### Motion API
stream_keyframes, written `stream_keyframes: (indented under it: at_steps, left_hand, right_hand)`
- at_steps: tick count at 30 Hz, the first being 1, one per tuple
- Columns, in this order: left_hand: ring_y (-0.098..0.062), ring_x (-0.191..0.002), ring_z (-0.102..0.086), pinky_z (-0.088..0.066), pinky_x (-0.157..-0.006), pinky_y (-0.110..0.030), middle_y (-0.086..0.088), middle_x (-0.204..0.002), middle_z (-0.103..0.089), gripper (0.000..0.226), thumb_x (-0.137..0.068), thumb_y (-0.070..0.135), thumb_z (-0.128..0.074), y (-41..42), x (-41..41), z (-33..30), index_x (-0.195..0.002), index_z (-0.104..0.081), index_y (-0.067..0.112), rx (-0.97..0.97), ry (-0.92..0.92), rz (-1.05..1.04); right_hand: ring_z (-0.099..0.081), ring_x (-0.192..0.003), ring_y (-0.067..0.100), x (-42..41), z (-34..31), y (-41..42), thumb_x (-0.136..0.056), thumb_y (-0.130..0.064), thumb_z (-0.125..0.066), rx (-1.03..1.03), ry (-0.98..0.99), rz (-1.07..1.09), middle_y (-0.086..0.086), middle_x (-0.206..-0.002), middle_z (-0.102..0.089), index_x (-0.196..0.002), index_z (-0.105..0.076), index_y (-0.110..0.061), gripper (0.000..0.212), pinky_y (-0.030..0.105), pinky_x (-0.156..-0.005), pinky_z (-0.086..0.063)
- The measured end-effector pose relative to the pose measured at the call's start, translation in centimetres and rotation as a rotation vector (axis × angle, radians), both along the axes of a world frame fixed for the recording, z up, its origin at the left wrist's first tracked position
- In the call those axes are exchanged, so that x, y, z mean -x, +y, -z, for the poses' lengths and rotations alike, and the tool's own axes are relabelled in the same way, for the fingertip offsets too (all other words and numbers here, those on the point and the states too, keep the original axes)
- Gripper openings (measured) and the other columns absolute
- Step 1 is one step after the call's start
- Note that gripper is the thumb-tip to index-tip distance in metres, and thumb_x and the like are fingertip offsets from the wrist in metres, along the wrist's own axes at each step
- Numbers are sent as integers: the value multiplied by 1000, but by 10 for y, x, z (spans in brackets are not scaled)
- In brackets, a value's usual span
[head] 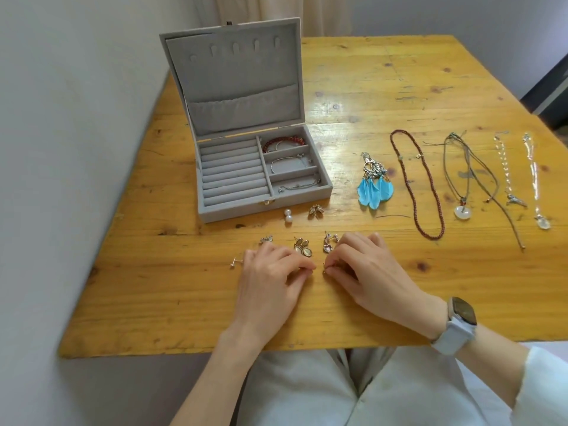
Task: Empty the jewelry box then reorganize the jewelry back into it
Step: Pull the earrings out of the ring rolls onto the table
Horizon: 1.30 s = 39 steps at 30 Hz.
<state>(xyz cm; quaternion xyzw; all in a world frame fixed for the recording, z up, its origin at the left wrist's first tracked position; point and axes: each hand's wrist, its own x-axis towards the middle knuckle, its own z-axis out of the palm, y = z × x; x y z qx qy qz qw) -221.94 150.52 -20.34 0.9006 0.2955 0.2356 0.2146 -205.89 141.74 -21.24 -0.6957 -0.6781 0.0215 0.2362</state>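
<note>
L hand [273, 272] & R hand [362, 265] on table [184, 296], fingers curled, each pinching small earring; jewelry box [246, 167] open behind.

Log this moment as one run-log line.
left hand: pinching small item | right hand: pinching small item | jewelry box: open, three bracelets inside

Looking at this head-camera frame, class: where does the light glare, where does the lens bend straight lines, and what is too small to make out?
Head view: glare whitens the wooden table right of the grey jewelry box; the wide-angle lens bows the table's edges and the left wall; soft shadows lie under both hands; what the left hand and right hand pinch is too small to identify.
</note>
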Motion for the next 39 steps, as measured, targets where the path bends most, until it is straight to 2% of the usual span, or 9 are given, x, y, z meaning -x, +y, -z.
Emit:
stream_keyframes:
  at_steps: [9,14,17,25,28,31,34,37,39]
  left_hand:
    - [-6,-75,-46,-31,-69,-28,13,-75,-64,9,-71,17,-67,-1,-2,-1,-80,-65,20,-104,-22,-31]
    - [-5,-74,-43,-30,-70,-28,11,-73,-62,16,-70,11,-74,-1,-1,-3,-80,-64,19,-107,-10,-39]
    - [-6,-75,-44,-30,-70,-27,11,-75,-64,13,-72,14,-72,-1,-3,-3,-81,-64,19,-109,4,-30]
    - [-7,-77,-47,-32,-71,-27,13,-77,-64,9,-74,20,-64,-2,-5,-3,-82,-65,20,-110,15,-36]
    - [-6,-80,-47,-30,-72,-23,11,-80,-65,11,-75,21,-64,2,-4,-9,-86,-65,20,-108,4,-46]
    - [-9,-83,-53,-31,-76,-21,8,-86,-66,16,-77,17,-67,13,-4,-18,-93,-65,19,-117,11,-55]
    - [-13,-89,-57,-34,-79,-24,5,-92,-66,19,-77,15,-70,32,-10,-33,-96,-65,18,-142,24,-76]
    - [-14,-100,-56,-31,-86,-26,5,-101,-64,18,-84,20,-64,59,-20,-54,-102,-64,18,-147,67,-92]
    - [-12,-108,-49,-26,-90,-24,7,-111,-59,22,-90,27,-55,79,-30,-65,-110,-61,21,-146,140,-102]
  right_hand:
    - [-46,-76,10,3,3,8,-84,-34,-44,-27,70,23,-7,-79,-55,-81,-60,-22,21,29,-68,-25]
    - [-46,-75,9,4,2,7,-83,-35,-44,-32,63,29,-8,-79,-55,-82,-62,-23,21,26,-68,-22]
    - [-41,-75,5,3,1,6,-83,-35,-44,-26,50,37,-9,-79,-56,-83,-63,-23,22,25,-68,-20]
    - [-41,-75,4,6,-1,8,-82,-35,-46,-12,70,31,-9,-79,-56,-85,-65,-25,21,25,-66,-20]
    - [-47,-73,7,3,-6,9,-82,-31,-51,-12,93,37,-8,-80,-56,-87,-65,-24,16,25,-68,-24]
    - [-50,-74,10,-2,-16,15,-80,-27,-55,-23,122,40,-7,-80,-56,-88,-66,-20,15,29,-68,-34]
    - [-51,-75,13,-8,-30,27,-81,-27,-55,-28,151,29,-8,-80,-55,-89,-66,-19,16,31,-68,-40]
    - [-46,-74,11,-18,-45,50,-83,-21,-56,-55,173,20,-12,-79,-50,-90,-66,-16,13,27,-69,-38]
    - [-47,-75,14,-28,-54,72,-86,-15,-57,-53,181,27,-8,-80,-52,-93,-66,-13,11,27,-69,-38]
